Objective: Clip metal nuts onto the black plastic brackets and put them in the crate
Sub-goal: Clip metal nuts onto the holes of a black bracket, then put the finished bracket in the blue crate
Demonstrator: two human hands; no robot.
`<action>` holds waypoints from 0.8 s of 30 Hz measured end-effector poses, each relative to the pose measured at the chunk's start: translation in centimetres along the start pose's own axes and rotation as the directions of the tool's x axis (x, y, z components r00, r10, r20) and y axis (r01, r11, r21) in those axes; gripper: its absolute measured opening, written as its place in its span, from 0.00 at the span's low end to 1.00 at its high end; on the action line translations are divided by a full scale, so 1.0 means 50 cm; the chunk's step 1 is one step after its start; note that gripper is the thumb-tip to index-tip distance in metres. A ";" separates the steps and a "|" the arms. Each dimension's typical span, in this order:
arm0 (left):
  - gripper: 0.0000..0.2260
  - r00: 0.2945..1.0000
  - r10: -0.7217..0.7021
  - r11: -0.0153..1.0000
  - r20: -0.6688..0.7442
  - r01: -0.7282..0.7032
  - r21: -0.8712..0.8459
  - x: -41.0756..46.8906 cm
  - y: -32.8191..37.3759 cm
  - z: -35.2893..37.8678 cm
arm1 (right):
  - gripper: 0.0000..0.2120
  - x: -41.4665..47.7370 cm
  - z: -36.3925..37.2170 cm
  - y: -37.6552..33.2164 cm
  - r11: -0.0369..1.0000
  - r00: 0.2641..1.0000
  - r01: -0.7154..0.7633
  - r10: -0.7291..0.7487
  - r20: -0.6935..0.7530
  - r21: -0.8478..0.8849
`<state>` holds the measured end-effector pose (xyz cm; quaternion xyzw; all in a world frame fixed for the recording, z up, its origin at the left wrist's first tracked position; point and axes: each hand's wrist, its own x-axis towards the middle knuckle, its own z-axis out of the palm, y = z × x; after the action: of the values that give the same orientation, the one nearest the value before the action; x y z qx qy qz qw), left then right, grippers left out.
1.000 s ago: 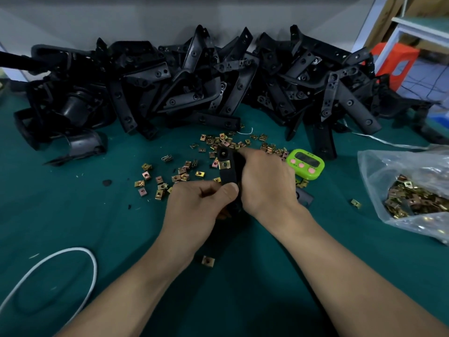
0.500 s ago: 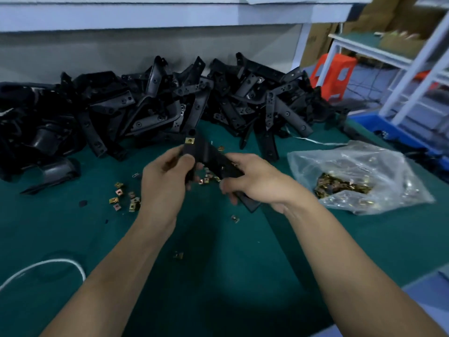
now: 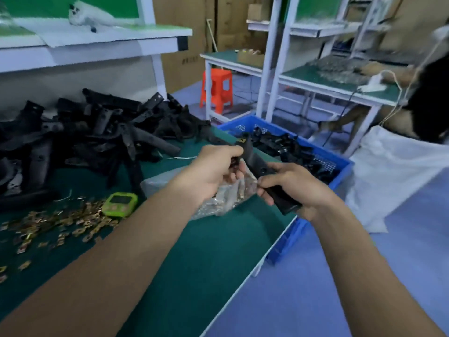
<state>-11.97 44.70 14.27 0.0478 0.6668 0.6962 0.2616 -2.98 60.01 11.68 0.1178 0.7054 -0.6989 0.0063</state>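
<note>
Black plastic bracket (image 3: 258,164) gripped at both ends, upper end pinched by left hand (image 3: 211,171), lower end clasped by right hand (image 3: 295,188), metal nut (image 3: 241,140) clipped at top, blue crate (image 3: 340,164) just beyond.

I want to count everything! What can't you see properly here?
Head view:
- Loose metal nuts: blurred, too small to count.
- Bag of nuts: partly behind the left hand.
- Black bracket: lower end wrapped by the right hand.
- Blue crate: near side behind the table; contents blurred.
</note>
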 end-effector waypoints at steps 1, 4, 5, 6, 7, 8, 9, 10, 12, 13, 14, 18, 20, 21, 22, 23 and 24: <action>0.08 0.998 -0.044 0.999 0.038 0.045 -0.016 0.025 -0.002 0.031 | 0.06 0.002 -0.030 0.013 0.999 0.999 -0.020 0.021 -0.038 0.034; 0.07 0.977 -0.173 0.979 0.122 0.185 -0.090 0.103 0.000 0.105 | 0.04 0.032 -0.095 0.042 0.988 0.981 -0.103 0.121 -0.150 0.118; 0.07 0.968 -0.208 0.962 0.142 0.228 -0.148 0.129 0.005 0.123 | 0.03 0.054 -0.111 0.039 0.984 0.971 -0.128 0.150 -0.186 0.127; 0.06 0.959 -0.229 0.939 0.168 0.263 -0.224 0.154 0.012 0.138 | 0.03 0.085 -0.127 0.031 0.977 0.962 -0.149 0.179 -0.207 0.150; 0.10 0.952 -0.235 0.908 0.195 0.287 -0.306 0.176 0.022 0.149 | 0.02 0.124 -0.142 0.016 0.966 0.956 -0.161 0.204 -0.211 0.202; 0.17 0.946 -0.237 0.871 0.221 0.307 -0.383 0.199 0.032 0.158 | 0.04 0.163 -0.156 0.003 0.939 0.950 -0.157 0.228 -0.213 0.305; 0.25 0.942 -0.240 0.845 0.234 0.322 -0.428 0.222 0.039 0.162 | 0.07 0.202 -0.170 -0.007 0.893 0.934 -0.136 0.261 -0.246 0.430; 0.32 0.939 -0.246 0.838 0.241 0.331 -0.434 0.241 0.047 0.164 | 0.12 0.238 -0.183 -0.011 0.849 0.897 -0.120 0.315 -0.310 0.515; 0.39 0.932 -0.247 0.863 0.265 0.336 -0.378 0.262 0.062 0.158 | 0.15 0.288 -0.185 0.002 0.852 0.806 -0.127 0.388 -0.448 0.508; 0.39 0.931 -0.241 0.883 0.274 0.328 -0.336 0.268 0.069 0.149 | 0.12 0.303 -0.172 0.012 0.876 0.782 -0.114 0.370 -0.501 0.469; 0.37 0.936 -0.227 0.905 0.270 0.305 -0.296 0.273 0.074 0.136 | 0.08 0.315 -0.152 0.020 0.900 0.768 -0.080 0.330 -0.549 0.429; 0.24 0.980 -0.121 0.960 0.158 0.156 -0.232 0.276 0.088 0.051 | 0.08 0.333 -0.039 0.023 0.960 0.743 0.054 0.144 -0.654 0.273; 0.18 0.996 -0.055 0.980 0.069 0.067 -0.187 0.261 0.089 -0.009 | 0.09 0.324 0.024 0.006 0.989 0.751 0.078 0.027 -0.660 0.129; 0.15 1.000 -0.021 0.987 0.013 0.022 -0.160 0.250 0.089 -0.046 | 0.10 0.314 0.056 -0.005 0.996 0.771 0.088 -0.053 -0.635 0.024; 0.13 0.999 0.017 0.991 -0.043 -0.022 -0.132 0.235 0.089 -0.087 | 0.11 0.303 0.088 -0.018 0.989 0.793 0.110 -0.146 -0.591 -0.097; 0.10 0.994 0.055 0.993 -0.092 -0.064 -0.099 0.216 0.090 -0.130 | 0.12 0.289 0.121 -0.034 0.968 0.817 0.137 -0.231 -0.528 -0.212; 0.08 0.986 0.090 0.993 -0.138 -0.100 -0.070 0.194 0.089 -0.175 | 0.13 0.277 0.154 -0.051 0.937 0.841 0.168 -0.298 -0.450 -0.307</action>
<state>-25.28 41.09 14.84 0.0225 0.6528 0.7344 0.1843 -18.10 54.57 11.63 0.2017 0.7767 -0.5448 -0.2434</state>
